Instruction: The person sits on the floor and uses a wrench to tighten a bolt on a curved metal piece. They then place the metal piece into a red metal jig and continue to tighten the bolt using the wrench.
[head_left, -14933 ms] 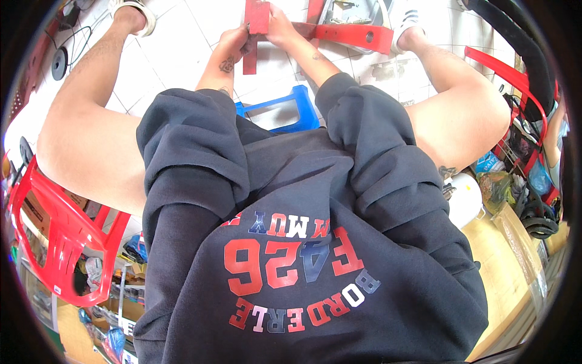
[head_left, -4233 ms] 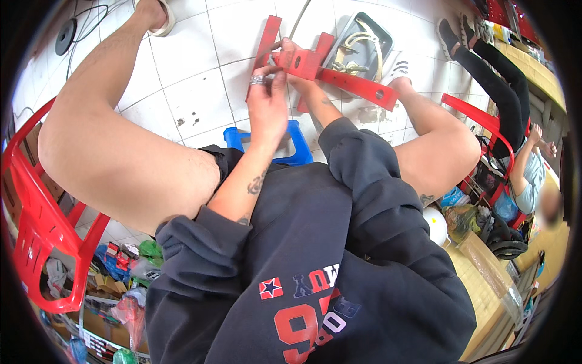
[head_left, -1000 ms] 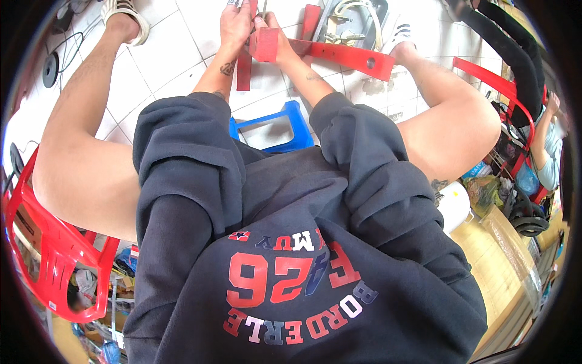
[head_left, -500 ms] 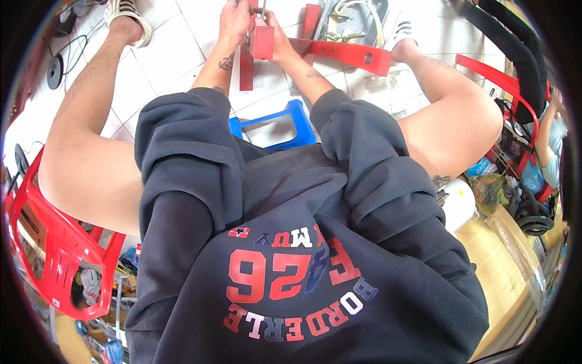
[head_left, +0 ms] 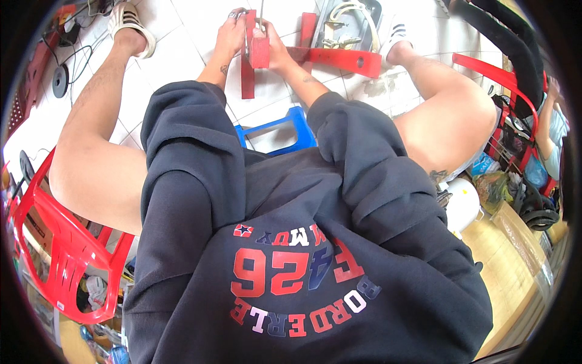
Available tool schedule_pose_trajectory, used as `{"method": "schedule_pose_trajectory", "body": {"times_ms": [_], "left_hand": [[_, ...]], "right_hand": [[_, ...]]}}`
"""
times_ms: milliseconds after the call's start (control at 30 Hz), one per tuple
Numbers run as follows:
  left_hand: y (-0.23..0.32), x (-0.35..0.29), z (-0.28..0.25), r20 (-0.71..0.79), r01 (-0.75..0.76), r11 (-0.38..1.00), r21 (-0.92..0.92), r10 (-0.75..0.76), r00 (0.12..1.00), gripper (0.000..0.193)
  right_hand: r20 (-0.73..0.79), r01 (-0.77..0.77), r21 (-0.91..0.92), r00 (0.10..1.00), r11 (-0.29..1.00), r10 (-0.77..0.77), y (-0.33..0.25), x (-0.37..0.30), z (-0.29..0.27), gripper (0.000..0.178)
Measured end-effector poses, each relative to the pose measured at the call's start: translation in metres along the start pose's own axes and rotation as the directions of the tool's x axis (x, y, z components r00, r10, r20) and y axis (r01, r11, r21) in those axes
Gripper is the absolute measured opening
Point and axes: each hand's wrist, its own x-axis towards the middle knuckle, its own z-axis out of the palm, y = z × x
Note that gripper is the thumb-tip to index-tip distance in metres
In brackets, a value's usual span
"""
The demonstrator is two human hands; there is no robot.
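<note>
At the top centre a red metal frame [head_left: 248, 82] of square bars stands on the tiled floor. My left hand [head_left: 230, 37] is closed against the left side of its upright bar, fingers near the top and a ring on one finger. On the other side, my right hand [head_left: 277, 47] curls behind the short red bar end, its thumb and fingers bunched close to a thin metal rod [head_left: 262, 11] that points up. The bar partly hides those fingers, so what they grip cannot be made out. A longer red beam [head_left: 345, 60] runs off to the right.
Beyond the beam sits a grey metal tray [head_left: 370, 21] with a pale cable and clamp. A blue plastic stool [head_left: 299, 130] is between my legs. Red chairs [head_left: 73, 242] stand at both sides. Another person's dark-clad leg [head_left: 509, 30] shows at upper right.
The view has shifted slightly, so the red frame and hands sit a little lower. The rod beside my right hand now stands out more. Both hands stay at the frame.
</note>
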Motion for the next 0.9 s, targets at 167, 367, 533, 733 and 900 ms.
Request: {"method": "schedule_pose_trajectory", "body": {"times_ms": [167,367,533,733,900], "left_hand": [[0.011,-0.003,0.002,0.066,0.148,0.988,-0.040,-0.145,0.987,0.042],[-0.037,-0.021,0.010,0.082,0.130,0.986,0.103,-0.138,0.987,0.044],[-0.069,-0.038,0.030,-0.047,0.167,0.984,0.058,-0.164,0.985,0.036],[-0.055,-0.050,0.046,0.089,0.510,0.603,-0.613,-0.589,0.803,0.047],[-0.141,-0.074,0.062,-0.051,0.484,0.846,-0.224,-0.506,0.861,0.060]], "right_hand": [[-0.023,-0.013,-0.030,1.000,0.999,0.012,-0.004,0.003,-0.002,0.049],[-0.014,0.047,-0.034,0.999,0.998,-0.047,-0.004,0.004,-0.002,0.035],[-0.007,-0.061,-0.032,0.998,0.998,0.061,-0.023,-0.002,-0.002,0.039],[-0.044,-0.014,-0.125,0.999,0.992,0.008,-0.027,-0.010,-0.007,0.039],[-0.002,0.100,-0.153,0.995,0.983,-0.101,-0.024,-0.001,0.011,0.037]]}}
